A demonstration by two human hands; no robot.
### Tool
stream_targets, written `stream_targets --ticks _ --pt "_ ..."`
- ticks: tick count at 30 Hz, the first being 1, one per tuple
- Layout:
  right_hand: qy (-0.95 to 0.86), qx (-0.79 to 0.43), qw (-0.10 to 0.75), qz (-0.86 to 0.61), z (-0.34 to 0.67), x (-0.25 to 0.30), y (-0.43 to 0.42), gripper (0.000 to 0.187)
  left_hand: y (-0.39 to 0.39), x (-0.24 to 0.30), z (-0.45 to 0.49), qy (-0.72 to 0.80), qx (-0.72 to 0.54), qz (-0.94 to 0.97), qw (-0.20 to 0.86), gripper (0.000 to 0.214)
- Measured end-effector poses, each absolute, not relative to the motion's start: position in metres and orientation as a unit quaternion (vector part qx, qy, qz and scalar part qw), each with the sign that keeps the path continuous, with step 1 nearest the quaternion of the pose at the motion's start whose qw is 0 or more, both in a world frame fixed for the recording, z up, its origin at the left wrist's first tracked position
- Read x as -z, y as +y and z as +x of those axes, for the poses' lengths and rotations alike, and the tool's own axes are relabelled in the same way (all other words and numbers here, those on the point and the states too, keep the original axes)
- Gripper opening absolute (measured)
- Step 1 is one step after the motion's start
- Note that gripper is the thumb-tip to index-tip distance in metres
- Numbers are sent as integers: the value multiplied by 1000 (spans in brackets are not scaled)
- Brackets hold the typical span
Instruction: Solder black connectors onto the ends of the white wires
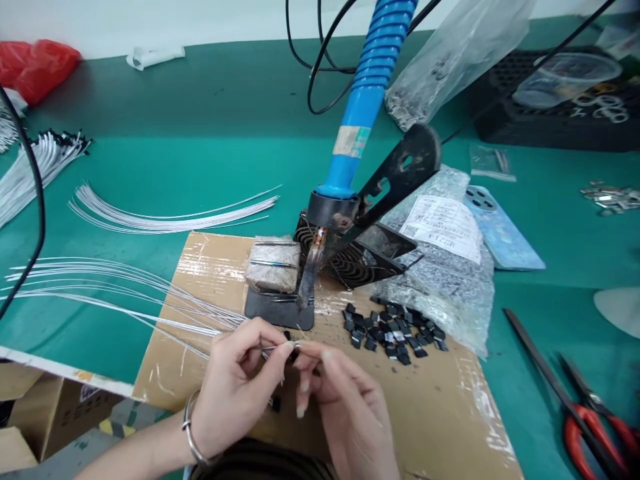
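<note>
My left hand (pixel 245 380) is closed in a pinch, with a thin wire between thumb and forefinger. Against its fingertips, my right hand (pixel 350 400) pinches something too small to make out. A black piece shows beside the meeting fingertips. Thin white wires (pixel 200 307) run from the left and pass behind my left hand. Just beyond my hands, a blue-handled soldering iron (pixel 353 147) hangs tip down in a black bracket. Its tip is near a wrapped block (pixel 274 263) with solder-like strips across it. Right of that lies a pile of small black connectors (pixel 393 330).
Beneath my hands is a cardboard sheet (pixel 425 407) on the green mat. A black fan (pixel 350 260) stands behind the iron tip. Bubble wrap (pixel 450 267), a blue phone case (pixel 505 230) and red-handled scissors (pixel 595 407) lie to the right. More white wires (pixel 165 220) lie at left.
</note>
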State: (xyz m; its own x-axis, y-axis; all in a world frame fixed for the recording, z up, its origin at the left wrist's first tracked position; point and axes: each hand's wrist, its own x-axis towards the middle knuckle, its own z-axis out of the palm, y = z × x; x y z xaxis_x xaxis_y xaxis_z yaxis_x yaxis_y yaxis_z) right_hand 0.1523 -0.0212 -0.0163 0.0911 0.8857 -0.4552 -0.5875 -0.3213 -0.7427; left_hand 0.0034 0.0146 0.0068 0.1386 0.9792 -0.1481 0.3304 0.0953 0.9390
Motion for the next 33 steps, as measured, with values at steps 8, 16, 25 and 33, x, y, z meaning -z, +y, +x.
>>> stream_targets --ticks 8,16,25,33 --pt "-542 -179 384 -725 227 45 -28 24 21 -10 1 577 -336 528 525 16" --pt "-706 -63 332 -622 236 55 -21 7 25 -14 2 578 -352 513 528 15" --pt "-661 -137 343 -653 236 46 -23 8 18 -1 -4 562 -368 507 540 18" --pt "-687 -68 351 -633 225 47 -13 13 18 -3 -4 564 -363 504 544 16"
